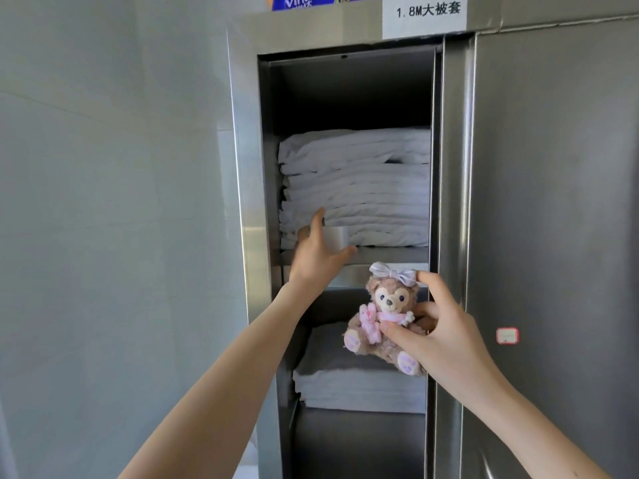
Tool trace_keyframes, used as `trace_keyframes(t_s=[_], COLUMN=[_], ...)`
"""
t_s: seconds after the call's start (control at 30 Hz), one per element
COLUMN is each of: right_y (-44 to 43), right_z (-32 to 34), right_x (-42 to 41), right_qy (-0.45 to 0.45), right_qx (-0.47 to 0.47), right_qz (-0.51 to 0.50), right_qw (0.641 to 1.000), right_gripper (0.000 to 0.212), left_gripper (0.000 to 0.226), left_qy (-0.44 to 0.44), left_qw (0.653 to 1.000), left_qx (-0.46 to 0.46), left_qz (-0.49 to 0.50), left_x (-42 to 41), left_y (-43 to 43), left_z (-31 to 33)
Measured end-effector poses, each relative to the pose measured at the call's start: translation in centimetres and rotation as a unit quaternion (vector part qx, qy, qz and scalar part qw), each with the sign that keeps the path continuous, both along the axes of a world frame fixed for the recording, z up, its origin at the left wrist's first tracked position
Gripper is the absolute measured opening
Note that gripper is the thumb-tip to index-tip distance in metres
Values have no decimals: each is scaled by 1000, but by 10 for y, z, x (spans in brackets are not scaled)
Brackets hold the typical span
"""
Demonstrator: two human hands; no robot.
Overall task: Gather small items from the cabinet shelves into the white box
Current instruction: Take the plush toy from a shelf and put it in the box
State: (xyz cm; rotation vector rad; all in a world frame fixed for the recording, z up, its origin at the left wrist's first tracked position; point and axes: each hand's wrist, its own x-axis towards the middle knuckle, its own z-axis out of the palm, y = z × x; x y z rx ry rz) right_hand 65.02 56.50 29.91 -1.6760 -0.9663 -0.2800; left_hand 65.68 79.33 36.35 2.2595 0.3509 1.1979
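A small plush bear with a lilac bow and a pink scarf hangs in front of the cabinet's lower shelf, pinched by my right hand at its head and chest. My left hand reaches up to the upper shelf, fingers spread around a small white block that stands at the shelf's front edge against the linen. Whether the fingers press on the block I cannot tell. No white box shows in the head view.
The steel cabinet stands open with its door slid to the right. Folded white linen fills the upper shelf; grey and white towels lie below. A pale wall runs along the left.
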Motion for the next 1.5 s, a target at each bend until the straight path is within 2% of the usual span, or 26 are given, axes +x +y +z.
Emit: trace_keyframes(t_s=[0.2,0.43,0.63,0.87,1.1,1.3,1.5], right_y=[6,8,-11,-75,-161,-220,-251], right_z=[-4,-10,-18,-43,-96,-164,-230], right_x=[8,10,5,-9,-36,-67,-134], right_qy=[7,11,-4,2,90,181,280], right_qx=[-5,-5,7,-19,-28,-3,78], right_qz=[-23,-27,-43,-87,-161,-312,-472], right_qw=[1000,1000,999,996,982,933,832], right_gripper=[50,53,57,57,54,54,51], left_gripper=[66,61,52,54,52,51,51], left_qy=[-15,-93,-148,-130,-58,60,196], left_qw=[1000,995,984,972,952,910,841], left_qx=[12,-23,-46,-107,-195,-255,-264], left_qz=[17,-33,-93,-162,-229,-321,-430], left_x=[12,0,-39,-81,-102,-98,-88], left_y=[8,2,-37,-101,-164,-216,-250], left_z=[-4,-4,-22,-74,-153,-230,-298])
